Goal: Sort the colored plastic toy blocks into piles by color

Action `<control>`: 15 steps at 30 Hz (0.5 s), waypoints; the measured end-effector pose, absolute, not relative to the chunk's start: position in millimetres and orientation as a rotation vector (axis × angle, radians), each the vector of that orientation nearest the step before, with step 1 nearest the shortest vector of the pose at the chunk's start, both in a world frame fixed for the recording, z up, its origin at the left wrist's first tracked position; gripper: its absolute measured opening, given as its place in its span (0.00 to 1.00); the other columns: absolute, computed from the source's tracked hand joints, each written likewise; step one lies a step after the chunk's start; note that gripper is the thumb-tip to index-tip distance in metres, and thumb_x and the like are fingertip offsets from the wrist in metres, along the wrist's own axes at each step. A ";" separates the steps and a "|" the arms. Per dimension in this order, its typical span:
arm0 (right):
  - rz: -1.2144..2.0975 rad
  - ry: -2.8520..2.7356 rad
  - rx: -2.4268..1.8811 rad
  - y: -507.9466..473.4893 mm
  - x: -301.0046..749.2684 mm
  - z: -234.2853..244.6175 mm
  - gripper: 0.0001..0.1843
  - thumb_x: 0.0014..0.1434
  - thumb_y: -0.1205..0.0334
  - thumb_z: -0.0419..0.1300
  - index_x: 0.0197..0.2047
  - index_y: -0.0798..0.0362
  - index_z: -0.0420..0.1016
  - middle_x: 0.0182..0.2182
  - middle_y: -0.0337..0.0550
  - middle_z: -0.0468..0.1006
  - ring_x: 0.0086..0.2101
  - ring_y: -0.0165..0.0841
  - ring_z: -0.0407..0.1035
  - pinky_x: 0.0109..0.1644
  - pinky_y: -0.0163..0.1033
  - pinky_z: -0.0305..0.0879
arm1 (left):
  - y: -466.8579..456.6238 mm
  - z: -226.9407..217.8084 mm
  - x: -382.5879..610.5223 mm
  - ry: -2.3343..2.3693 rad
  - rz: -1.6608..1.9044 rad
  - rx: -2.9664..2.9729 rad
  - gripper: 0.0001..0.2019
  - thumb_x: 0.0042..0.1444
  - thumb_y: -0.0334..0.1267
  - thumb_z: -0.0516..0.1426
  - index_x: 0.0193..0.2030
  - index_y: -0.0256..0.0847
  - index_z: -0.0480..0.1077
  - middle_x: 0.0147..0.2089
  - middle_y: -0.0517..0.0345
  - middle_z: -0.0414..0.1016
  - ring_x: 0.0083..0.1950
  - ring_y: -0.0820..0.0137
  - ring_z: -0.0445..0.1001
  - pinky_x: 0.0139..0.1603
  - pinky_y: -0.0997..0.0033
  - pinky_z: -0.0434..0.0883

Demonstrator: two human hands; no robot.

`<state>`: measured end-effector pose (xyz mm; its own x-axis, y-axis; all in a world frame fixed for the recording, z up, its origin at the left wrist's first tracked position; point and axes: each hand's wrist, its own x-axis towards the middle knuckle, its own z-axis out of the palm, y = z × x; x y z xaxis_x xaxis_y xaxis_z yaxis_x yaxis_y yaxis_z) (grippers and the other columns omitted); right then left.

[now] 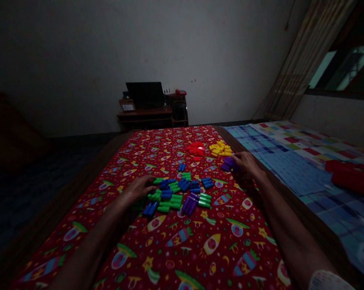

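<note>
My left hand [139,188] rests at the left edge of a loose group of blue and green plastic building pieces, its thumb and fingers apart next to a green piece [154,196]. In that group are blue pieces [183,185] and, on its near right side, a purple piece [190,203] beside a green one [204,200]. Farther right, my right hand [247,163] has its fingers closed down over purple pieces [228,164]; some are partly hidden by the hand. Just beyond lie a yellow pile [220,148] and a red pile [195,149].
Everything lies on a red patterned cloth [182,257] over a long surface with brown edges. To the right is a bed with blue checked cloth [293,165] and a red item [351,177]. A desk with a dark monitor [145,94] stands by the far wall.
</note>
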<state>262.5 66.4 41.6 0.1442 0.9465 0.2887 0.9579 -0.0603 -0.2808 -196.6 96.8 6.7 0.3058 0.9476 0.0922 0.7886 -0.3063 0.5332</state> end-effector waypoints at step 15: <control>0.639 -2.149 -0.959 14.3 94.1 50.6 0.19 0.62 0.56 0.57 0.55 0.52 0.74 0.37 0.40 0.81 0.32 0.31 0.72 0.35 0.31 0.62 | 25.5 57.4 -100.8 1.210 1.112 1.890 0.20 0.48 0.54 0.61 0.41 0.42 0.77 0.44 0.52 0.80 0.44 0.60 0.78 0.47 0.61 0.75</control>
<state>94.1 14.3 50.6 -0.4902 0.7806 0.3877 0.4417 0.6059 -0.6616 -100.8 25.5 57.4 0.2234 0.9216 0.3173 0.3933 -0.3831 0.8358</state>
